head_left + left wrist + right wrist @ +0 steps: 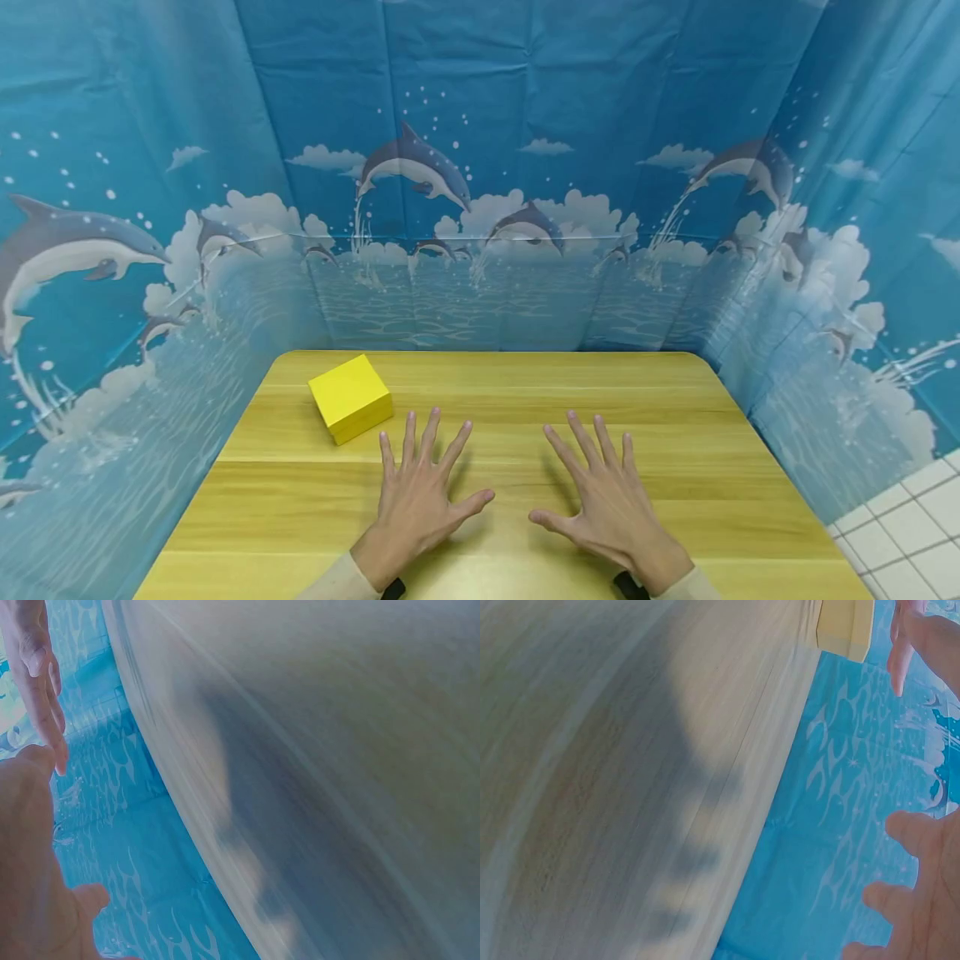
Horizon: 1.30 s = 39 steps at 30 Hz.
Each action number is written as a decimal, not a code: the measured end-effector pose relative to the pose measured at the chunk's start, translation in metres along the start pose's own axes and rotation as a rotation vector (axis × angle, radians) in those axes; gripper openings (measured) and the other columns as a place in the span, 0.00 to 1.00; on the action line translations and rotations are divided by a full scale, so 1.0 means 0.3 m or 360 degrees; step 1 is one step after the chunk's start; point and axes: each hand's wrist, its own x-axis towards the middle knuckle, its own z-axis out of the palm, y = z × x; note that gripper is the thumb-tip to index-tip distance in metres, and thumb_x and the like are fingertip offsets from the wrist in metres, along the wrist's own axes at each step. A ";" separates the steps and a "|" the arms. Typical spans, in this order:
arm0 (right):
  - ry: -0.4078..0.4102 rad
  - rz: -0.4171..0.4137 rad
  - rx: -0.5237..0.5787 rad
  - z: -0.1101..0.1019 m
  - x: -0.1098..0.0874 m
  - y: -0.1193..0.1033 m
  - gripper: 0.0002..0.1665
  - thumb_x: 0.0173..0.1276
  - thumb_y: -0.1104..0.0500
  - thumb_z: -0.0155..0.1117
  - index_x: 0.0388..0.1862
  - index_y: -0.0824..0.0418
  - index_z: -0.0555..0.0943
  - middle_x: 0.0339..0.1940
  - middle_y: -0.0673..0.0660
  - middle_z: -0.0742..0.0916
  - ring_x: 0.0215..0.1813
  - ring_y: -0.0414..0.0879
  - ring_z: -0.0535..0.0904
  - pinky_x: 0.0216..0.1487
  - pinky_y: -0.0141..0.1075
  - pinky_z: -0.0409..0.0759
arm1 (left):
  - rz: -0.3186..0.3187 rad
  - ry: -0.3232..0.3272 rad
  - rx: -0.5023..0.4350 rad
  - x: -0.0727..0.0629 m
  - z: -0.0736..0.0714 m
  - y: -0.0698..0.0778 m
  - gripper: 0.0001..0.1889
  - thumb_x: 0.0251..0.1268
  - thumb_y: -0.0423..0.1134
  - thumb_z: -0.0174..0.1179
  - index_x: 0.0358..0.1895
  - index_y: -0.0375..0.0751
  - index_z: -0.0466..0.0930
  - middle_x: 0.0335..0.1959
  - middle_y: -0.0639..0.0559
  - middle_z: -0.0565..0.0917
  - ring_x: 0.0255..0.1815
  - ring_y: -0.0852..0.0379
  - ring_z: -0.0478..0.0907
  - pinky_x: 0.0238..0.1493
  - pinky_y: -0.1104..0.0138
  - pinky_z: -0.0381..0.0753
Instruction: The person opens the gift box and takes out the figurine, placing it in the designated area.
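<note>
Curtain [480, 175] wraps round the hands on the left, ahead and on the right, blue, with a big dolphin [82, 242] printed well off to the left hand's left. Then there's a yellow box [350, 400] on the wooden table [502, 467], ahead of the left hand and a bit to its left, turned at an angle and pretty near the little finger.

Left hand [416, 496] is next: fingers straight and fanned wide, thumb out toward the other hand, holding nothing. It hovers above the table and throws a soft shadow [277, 810] on it. Light sleeve [341, 583] and black band [393, 590] at that wrist.

Past the gap between the thumbs, the right hand [607, 504] is basically a mirror copy: wide open, holding nothing, up off the wood, with its own black band [631, 586] and light sleeve [686, 586]. White tiles [911, 533] sit well off to its right.
</note>
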 end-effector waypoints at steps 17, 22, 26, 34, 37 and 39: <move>0.0005 -0.0001 0.0003 -0.007 -0.004 0.004 0.70 0.67 0.11 0.71 0.99 0.38 0.61 0.99 0.61 0.64 0.96 0.78 0.60 0.84 0.87 0.60 | 0.0001 0.0082 0.0041 -0.004 0.005 -0.015 0.54 0.73 0.88 0.56 0.97 0.77 0.52 1.00 0.42 0.54 0.99 0.25 0.48 0.89 0.16 0.49; 0.0025 -0.0022 0.0027 -0.009 0.009 0.001 0.67 0.71 0.14 0.71 0.99 0.38 0.61 0.99 0.61 0.65 0.95 0.77 0.61 0.86 0.86 0.60 | -0.0030 0.0096 0.0080 0.010 -0.014 -0.040 0.54 0.73 0.89 0.54 0.97 0.77 0.52 1.00 0.42 0.55 0.99 0.26 0.49 0.90 0.17 0.49; 0.0031 -0.0055 0.0056 -0.012 0.025 -0.008 0.65 0.73 0.17 0.72 0.99 0.39 0.62 0.99 0.61 0.65 0.95 0.77 0.62 0.86 0.85 0.61 | -0.0065 0.0089 0.0089 0.028 -0.031 -0.074 0.54 0.74 0.90 0.52 0.98 0.78 0.50 1.00 0.43 0.53 1.00 0.27 0.48 0.90 0.16 0.47; 0.0016 -0.0133 0.0073 -0.028 0.060 -0.038 0.62 0.77 0.20 0.72 0.99 0.40 0.61 0.98 0.63 0.66 0.94 0.76 0.64 0.85 0.83 0.66 | -0.0085 0.0250 0.0094 0.071 -0.060 -0.168 0.54 0.73 0.86 0.59 0.97 0.75 0.55 0.98 0.39 0.58 0.98 0.24 0.53 0.88 0.14 0.50; 0.0008 -0.0151 0.0082 -0.029 0.072 -0.050 0.61 0.77 0.22 0.73 0.99 0.42 0.63 0.98 0.62 0.66 0.94 0.76 0.65 0.85 0.82 0.67 | -0.0109 0.0262 0.0077 0.090 -0.071 -0.211 0.53 0.74 0.85 0.60 0.97 0.74 0.56 0.98 0.38 0.58 0.98 0.24 0.53 0.87 0.14 0.49; 0.0012 -0.0163 0.0079 -0.029 0.081 -0.058 0.60 0.77 0.23 0.73 0.98 0.42 0.64 0.99 0.61 0.66 0.94 0.75 0.65 0.85 0.82 0.68 | -0.0133 0.0252 0.0068 0.103 -0.079 -0.240 0.53 0.75 0.84 0.61 0.97 0.73 0.56 0.98 0.38 0.58 0.98 0.24 0.52 0.88 0.13 0.48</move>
